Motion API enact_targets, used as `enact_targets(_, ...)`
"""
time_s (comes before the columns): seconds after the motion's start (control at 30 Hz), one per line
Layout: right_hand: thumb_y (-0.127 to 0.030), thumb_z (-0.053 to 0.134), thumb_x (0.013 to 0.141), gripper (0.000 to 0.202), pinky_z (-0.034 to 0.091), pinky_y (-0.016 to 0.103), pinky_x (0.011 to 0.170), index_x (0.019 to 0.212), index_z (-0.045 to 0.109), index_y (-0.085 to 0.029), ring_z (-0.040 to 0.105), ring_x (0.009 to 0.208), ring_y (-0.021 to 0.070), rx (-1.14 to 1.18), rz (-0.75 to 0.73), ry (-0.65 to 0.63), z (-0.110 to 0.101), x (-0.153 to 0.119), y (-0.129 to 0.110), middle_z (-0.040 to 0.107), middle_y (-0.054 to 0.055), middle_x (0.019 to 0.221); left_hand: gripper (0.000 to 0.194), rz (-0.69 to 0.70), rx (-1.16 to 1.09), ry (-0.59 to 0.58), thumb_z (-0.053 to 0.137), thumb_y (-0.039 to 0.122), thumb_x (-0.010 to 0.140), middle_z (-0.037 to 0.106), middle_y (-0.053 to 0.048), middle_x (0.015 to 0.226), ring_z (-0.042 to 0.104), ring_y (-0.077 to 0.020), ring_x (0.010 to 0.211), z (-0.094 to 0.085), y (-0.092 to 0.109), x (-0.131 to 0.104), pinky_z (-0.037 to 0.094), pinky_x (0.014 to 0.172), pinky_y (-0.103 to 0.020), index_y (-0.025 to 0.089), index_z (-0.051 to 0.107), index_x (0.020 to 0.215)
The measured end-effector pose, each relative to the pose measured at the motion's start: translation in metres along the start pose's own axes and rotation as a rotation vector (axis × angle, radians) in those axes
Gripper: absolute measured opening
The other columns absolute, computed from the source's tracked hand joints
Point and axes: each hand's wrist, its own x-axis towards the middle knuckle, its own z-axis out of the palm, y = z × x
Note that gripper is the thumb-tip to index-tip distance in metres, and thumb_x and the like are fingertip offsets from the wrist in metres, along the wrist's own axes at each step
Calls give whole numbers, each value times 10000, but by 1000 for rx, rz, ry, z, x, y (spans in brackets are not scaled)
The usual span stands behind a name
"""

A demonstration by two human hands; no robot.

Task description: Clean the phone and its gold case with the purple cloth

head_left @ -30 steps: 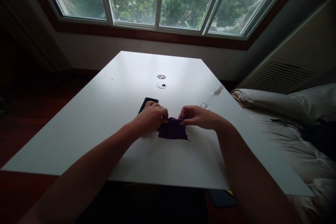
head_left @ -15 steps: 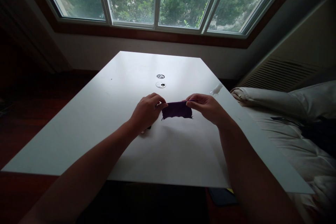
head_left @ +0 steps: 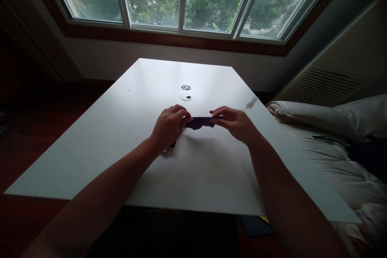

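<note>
A small piece of purple cloth [head_left: 199,122] with a ragged lower edge is stretched between my two hands above the white table [head_left: 193,185]. My left hand [head_left: 172,124] pinches its left end between thumb and fingers. Its right end is pinched by my right hand [head_left: 232,121]. Under my left hand a small dark object [head_left: 172,144] lies on the table, mostly hidden, so its kind cannot be made out.
Two round fittings [head_left: 186,97] are set in the tabletop beyond my hands. A whitish scrap [head_left: 250,102] lies near the right edge. A padded pale bedding [head_left: 338,157] adjoins the table on the right, and a window [head_left: 181,0] stands behind.
Less of the purple cloth hangs below my fingers; its lower edge has come up and it looks folded or tilted. Both hands keep their pinch at nearly the same spot.
</note>
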Motion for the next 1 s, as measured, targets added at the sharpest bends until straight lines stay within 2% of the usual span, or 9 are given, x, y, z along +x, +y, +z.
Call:
enact_targets(0.1, -473, 847, 752, 292, 547, 420, 941, 897, 770, -232, 664, 1101, 280, -45, 36, -133, -10, -5, -12, 736, 73, 1058, 172, 96, 4, -69, 571, 304, 1004, 721, -57, 1097, 645, -203, 965, -10, 1, 3, 446, 896, -364, 212, 714, 975)
enact_targets(0.23, -505, 802, 765, 329, 513, 363, 843, 930, 785, -220, 677, 933, 245, -296, 295, -602, -19, -9, -19, 758, 57, 975, 114, 234, -52, -542, 644, 269, 957, 753, -1, 914, 657, -184, 887, -21, 5, 3, 422, 892, -346, 248, 751, 924)
enact_targets(0.3, -498, 789, 761, 322, 489, 336, 785, 927, 789, -223, 655, 850, 222, -431, 372, -733, -19, -8, -19, 750, 37, 901, 105, 257, -50, -681, 668, 254, 934, 753, 11, 836, 654, -186, 861, -20, 7, 0, 411, 907, -353, 259, 763, 890)
enact_targets(0.4, -495, 760, 767, 318, 463, 314, 737, 929, 778, -222, 630, 812, 209, -517, 406, -742, -15, -6, -17, 745, 31, 890, 126, 228, -10, -678, 643, 279, 952, 760, 2, 841, 657, -200, 868, -11, 9, -5, 409, 916, -372, 253, 762, 921)
enact_targets(0.57, -558, 723, 771, 416, 462, 312, 682, 993, 756, -208, 645, 821, 228, -609, 480, -640, -14, -3, -12, 746, 64, 933, 251, 60, 170, -383, 548, 260, 1002, 742, -73, 1139, 655, -247, 1024, 1, 8, -8, 419, 922, -409, 193, 688, 1199)
enact_targets(0.63, -583, 738, 747, 494, 481, 319, 699, 1063, 739, -204, 660, 856, 242, -646, 494, -546, -16, -3, -9, 744, 82, 987, 252, 46, 185, -354, 549, 259, 1001, 729, -77, 1151, 648, -247, 1028, 1, 8, -8, 428, 907, -403, 189, 684, 1202)
enact_targets(0.77, -587, 754, 731, 543, 510, 329, 754, 1111, 720, -201, 679, 913, 255, -680, 489, -459, -15, -2, -6, 740, 96, 1062, 234, 194, 139, -479, 516, 283, 1024, 735, -51, 1058, 642, -217, 961, -2, 13, -8, 426, 848, -374, 205, 737, 1029)
enact_targets(0.87, -572, 761, 728, 524, 503, 323, 734, 1101, 733, -205, 680, 892, 254, -707, 489, -515, -10, -3, -7, 745, 92, 1047, 213, 315, 98, -594, 544, 292, 1015, 746, -30, 1068, 632, -212, 1003, -2, 20, -11, 415, 881, -373, 235, 748, 1027)
enact_targets(1.0, -524, 729, 762, 369, 467, 324, 651, 959, 750, -213, 659, 798, 241, -760, 464, -585, -2, -5, -8, 746, 79, 947, 180, 334, 69, -658, 618, 307, 974, 754, -27, 1124, 622, -218, 1051, -2, 24, -15, 403, 950, -386, 255, 744, 1092)
